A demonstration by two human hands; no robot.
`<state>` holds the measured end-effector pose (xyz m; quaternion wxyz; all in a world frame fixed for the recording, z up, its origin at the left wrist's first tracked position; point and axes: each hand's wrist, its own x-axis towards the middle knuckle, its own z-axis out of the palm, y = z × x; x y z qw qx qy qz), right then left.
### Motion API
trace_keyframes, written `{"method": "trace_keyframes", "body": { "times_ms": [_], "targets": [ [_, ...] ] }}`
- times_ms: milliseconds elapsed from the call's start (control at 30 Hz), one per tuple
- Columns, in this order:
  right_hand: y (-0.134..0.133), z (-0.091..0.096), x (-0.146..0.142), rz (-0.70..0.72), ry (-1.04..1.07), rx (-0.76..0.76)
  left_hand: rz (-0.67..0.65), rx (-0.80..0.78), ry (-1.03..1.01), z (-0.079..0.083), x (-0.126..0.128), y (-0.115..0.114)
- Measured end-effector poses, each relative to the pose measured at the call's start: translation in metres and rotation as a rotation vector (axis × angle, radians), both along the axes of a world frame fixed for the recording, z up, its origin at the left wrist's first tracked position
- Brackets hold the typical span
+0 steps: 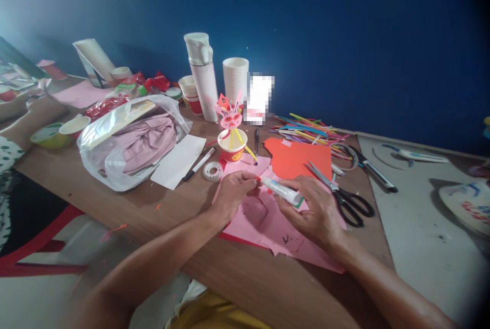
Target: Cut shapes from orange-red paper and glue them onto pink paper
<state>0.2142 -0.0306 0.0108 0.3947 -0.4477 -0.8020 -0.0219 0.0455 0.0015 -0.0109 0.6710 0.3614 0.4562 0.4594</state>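
Note:
My right hand is closed around a white glue stick, its tip pointing left. Between the pinched fingers of my left hand is a small red paper piece, touching or very near the glue stick's tip. Both hands are above pink paper sheets with drawn marks. Just beyond stands a paper cup bearing a pink animal face on yellow sticks. Black-handled scissors lie right of my right hand, partly over an orange sheet.
Tape roll, marker and white card lie left. A plastic bag, white flask and stacked cups stand behind. Colourful sticks and a cutter knife lie right. Another person's arm is far left.

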Motion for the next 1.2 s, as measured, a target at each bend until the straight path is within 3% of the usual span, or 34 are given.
{"method": "trace_keyframes", "body": {
  "times_ms": [733, 967, 1200],
  "targets": [
    [0.003, -0.009, -0.001, 0.005, -0.081, 0.113, -0.063, -0.055, -0.092, -0.003, 0.001, -0.004],
    [0.002, -0.013, 0.003, 0.012, -0.081, 0.086, -0.149, 0.003, -0.095, -0.009, -0.001, -0.003],
    [0.001, -0.022, 0.008, 0.033, -0.036, 0.037, -0.146, -0.012, -0.073, -0.004, 0.001, -0.005]
  ]
}}
